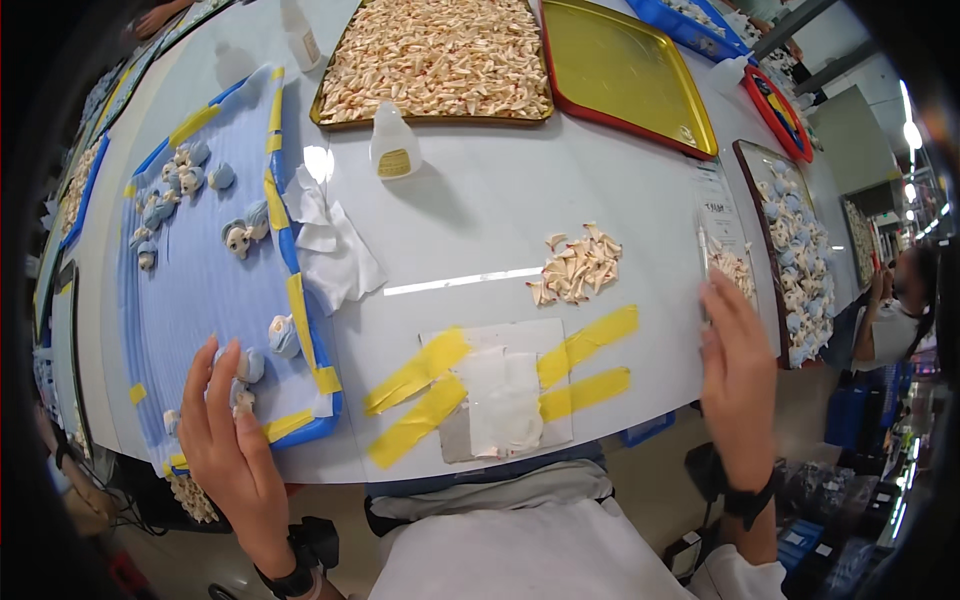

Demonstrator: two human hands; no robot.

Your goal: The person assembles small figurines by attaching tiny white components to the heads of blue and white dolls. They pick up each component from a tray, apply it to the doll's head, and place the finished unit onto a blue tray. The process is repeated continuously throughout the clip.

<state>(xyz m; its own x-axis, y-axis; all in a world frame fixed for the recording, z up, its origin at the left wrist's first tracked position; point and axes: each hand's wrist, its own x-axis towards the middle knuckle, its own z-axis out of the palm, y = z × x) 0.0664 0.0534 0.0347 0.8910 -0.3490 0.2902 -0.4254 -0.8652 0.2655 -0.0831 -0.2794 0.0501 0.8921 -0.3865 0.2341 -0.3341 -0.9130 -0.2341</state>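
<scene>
My left hand [228, 435] is over the near edge of a blue-lined tray [200, 300], its fingers stretched out beside small blue-and-cream figurines [284, 336]. The fingers partly cover some of these figurines. On the right, my right hand [738, 365] rests at the table edge with its fingers extended and nothing visible in them. Its fingertips are close to a small heap of cream pieces [733, 266]. Between the hands, a white pad [503, 400] is fixed to the table by yellow tape strips [590, 345]. Beyond it lies a loose pile of cream, red-tipped pieces [580, 262].
A tray full of cream pieces [435, 60] and a bare gold tray [630, 75] stand at the back. A small white bottle [393, 145] is in front of them. Crumpled white tissue [330, 245] lies beside the blue tray. At right is a figurine-filled tray [797, 260].
</scene>
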